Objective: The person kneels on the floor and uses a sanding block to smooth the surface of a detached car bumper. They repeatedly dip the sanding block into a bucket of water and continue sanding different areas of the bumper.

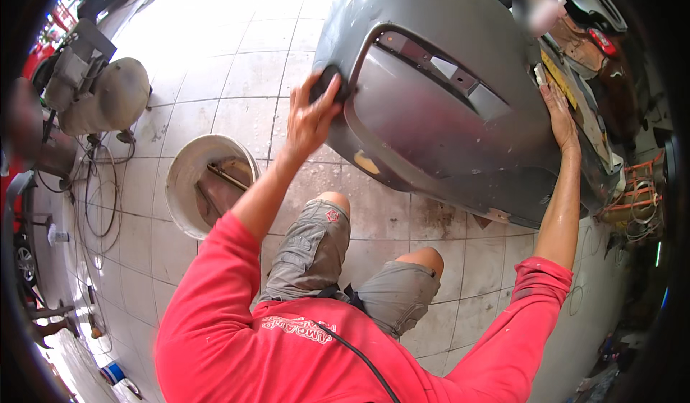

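Note:
A grey car bumper (460, 144) with a long recess and dark slots stands in front of me. Its surface has darker and reddish patches, and a yellowish spot shows near the lower left corner. My left hand (310, 119) is closed around a dark sanding pad (330, 85), which it presses against the bumper's left corner. Along the right edge of the bumper lies my right hand (560, 119), its fingers stretched out flat. At those fingertips is a small white piece that I cannot make out.
A pale bucket (180, 187) with boards or tools inside stands on the tiled floor to my left. Beyond it are an air compressor (104, 90) and loose hoses (100, 209). An orange rack with cords (636, 198) is at the right. Another person, blurred, is at the far right.

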Motion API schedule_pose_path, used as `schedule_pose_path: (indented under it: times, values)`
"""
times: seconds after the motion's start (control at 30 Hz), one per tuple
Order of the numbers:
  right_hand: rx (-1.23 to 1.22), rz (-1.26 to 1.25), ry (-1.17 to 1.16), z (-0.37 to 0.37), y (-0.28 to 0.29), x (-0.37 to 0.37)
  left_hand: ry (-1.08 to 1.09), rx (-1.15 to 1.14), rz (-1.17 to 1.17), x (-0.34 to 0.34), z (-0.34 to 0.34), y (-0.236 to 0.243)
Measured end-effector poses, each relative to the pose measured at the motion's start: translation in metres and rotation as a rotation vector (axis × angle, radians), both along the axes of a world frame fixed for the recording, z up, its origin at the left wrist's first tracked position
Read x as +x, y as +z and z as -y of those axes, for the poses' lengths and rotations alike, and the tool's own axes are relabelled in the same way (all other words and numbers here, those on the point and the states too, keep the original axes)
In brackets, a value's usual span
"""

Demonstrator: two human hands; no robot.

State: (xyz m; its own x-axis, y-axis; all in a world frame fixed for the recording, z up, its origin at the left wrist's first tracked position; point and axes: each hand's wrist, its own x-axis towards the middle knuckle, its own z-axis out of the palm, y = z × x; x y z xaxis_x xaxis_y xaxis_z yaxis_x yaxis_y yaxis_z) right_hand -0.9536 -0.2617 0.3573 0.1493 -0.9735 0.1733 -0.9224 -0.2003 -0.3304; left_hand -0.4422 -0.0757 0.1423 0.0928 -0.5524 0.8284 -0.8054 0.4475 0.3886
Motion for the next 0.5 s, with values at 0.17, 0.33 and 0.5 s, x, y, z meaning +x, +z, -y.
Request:
schedule_pose_path:
  times: [0.17, 0.33, 0.5]
  values:
    - [-0.017, 0.045, 0.025, 0.006, 0.001, 0.002, -0.034, -0.031, -0.009, 0.006, 0.029, 0.051]
    - [0.026, 0.112, 0.047, 0.011, -0.002, -0.007, -0.057, -0.062, 0.019, -0.002, 0.051, 0.080]
    - [-0.010, 0.085, 0.009, 0.005, -0.002, 0.001, -0.021, 0.076, -0.066, 0.005, -0.007, -0.008]
